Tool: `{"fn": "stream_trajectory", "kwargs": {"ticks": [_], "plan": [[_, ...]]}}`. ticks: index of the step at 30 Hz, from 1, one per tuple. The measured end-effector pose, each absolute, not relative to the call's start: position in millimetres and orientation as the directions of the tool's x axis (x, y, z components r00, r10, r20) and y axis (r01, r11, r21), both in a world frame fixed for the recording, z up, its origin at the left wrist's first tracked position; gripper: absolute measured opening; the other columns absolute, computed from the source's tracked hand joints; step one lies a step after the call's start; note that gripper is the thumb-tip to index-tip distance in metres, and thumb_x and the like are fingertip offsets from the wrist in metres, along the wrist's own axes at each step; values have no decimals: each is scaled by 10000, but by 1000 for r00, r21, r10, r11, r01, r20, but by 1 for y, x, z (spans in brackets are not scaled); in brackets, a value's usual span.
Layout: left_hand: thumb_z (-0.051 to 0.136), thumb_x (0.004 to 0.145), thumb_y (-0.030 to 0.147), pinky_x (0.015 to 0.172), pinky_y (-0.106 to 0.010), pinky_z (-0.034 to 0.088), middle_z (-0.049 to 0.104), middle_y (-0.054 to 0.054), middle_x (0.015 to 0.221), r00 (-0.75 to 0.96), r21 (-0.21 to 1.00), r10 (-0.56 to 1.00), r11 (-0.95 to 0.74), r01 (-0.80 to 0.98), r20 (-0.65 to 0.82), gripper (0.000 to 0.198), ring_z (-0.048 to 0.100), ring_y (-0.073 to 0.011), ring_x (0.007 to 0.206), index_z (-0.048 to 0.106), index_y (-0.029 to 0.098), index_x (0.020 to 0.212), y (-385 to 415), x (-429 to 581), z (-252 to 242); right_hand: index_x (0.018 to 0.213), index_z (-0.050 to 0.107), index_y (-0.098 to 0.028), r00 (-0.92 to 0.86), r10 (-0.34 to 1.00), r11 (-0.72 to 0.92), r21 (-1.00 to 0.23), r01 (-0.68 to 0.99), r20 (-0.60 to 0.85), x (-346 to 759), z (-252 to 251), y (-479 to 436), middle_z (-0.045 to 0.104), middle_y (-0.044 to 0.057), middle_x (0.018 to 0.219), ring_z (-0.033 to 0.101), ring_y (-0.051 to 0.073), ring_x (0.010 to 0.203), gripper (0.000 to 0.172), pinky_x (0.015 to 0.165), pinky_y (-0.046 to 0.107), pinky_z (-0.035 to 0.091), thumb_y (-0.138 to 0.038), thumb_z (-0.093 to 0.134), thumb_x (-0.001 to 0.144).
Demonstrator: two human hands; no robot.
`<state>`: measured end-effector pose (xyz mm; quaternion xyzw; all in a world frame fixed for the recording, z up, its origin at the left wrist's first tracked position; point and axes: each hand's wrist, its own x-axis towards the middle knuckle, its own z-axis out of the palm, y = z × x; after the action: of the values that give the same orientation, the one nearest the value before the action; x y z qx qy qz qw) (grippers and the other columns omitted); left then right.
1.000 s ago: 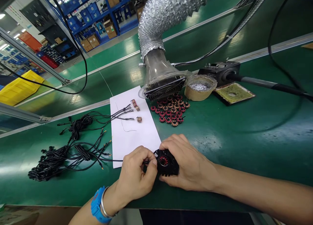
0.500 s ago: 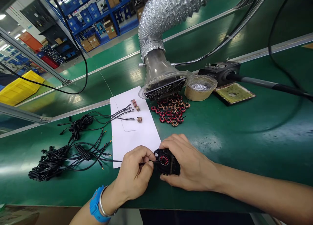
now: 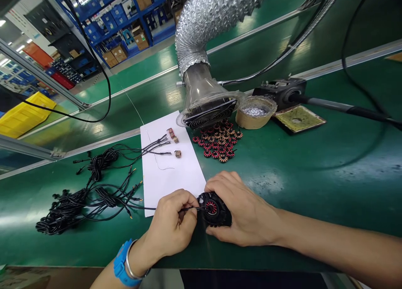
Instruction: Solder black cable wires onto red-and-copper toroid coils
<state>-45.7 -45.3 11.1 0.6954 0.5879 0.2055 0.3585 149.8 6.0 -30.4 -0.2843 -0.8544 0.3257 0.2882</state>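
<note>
My right hand (image 3: 240, 213) is wrapped around a black rounded device (image 3: 224, 213) above the front part of the green bench. A red-and-black ring (image 3: 211, 207) shows on the device's face; it resembles the coils piled farther back. From the left, my left hand (image 3: 176, 222) pinches a thin black cable (image 3: 147, 208) between thumb and fingers. The cable's end reaches the device's left side, where I cannot make out how they meet. More black cables (image 3: 65, 209) lie bundled to the left, some with bare copper-coloured ends.
Behind my hands lies white paper (image 3: 172, 180) with a few small wound coils (image 3: 178, 154) and cable ends. A pile of red-and-black ring coils (image 3: 218, 142) sits under a fume hood (image 3: 210, 105). Farther right are a solder pot (image 3: 256, 112), a yellow sponge tray (image 3: 298, 117) and a soldering-iron holder (image 3: 281, 90).
The black device has turned slightly in my right hand, so its round face shows more fully. Both hands keep their grip, and the whole view has shifted a little.
</note>
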Motion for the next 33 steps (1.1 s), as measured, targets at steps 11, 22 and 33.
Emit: {"fn": "stream_trajectory", "kwargs": {"ticks": [11, 22, 33], "plan": [[480, 751, 65, 511, -203, 316, 494, 31, 653, 201, 736, 963, -5, 677, -178, 131, 424, -91, 565, 556, 171, 742, -46, -45, 11, 955, 500, -156, -674, 678, 621, -719, 312, 294, 150, -31, 7, 554, 63, 946, 464, 239, 877, 500, 754, 365, 323, -310, 824, 607], [516, 776, 123, 477, -179, 315, 517, 34, 650, 226, 709, 925, 63, 703, -306, 90, 428, -77, 546, 584, 170, 741, -43, -41, 11, 982, 502, -168, -746, 631, 657, -660, 365, 215, 151, -36, 10, 540, 78, 1066, 445, 272, 980, 572, 817, 398, 343, -369, 858, 582], [496, 764, 101, 505, -204, 318, 512, 32, 659, 207, 650, 943, 12, 760, -260, 95, 423, -90, 546, 546, 179, 748, -43, -40, 9, 1038, 504, -159, -753, 621, 662, -660, 355, 218, 153, -34, 10, 545, 109, 1129, 447, 298, 1031, 580, 853, 437, 363, -328, 844, 600]]}}
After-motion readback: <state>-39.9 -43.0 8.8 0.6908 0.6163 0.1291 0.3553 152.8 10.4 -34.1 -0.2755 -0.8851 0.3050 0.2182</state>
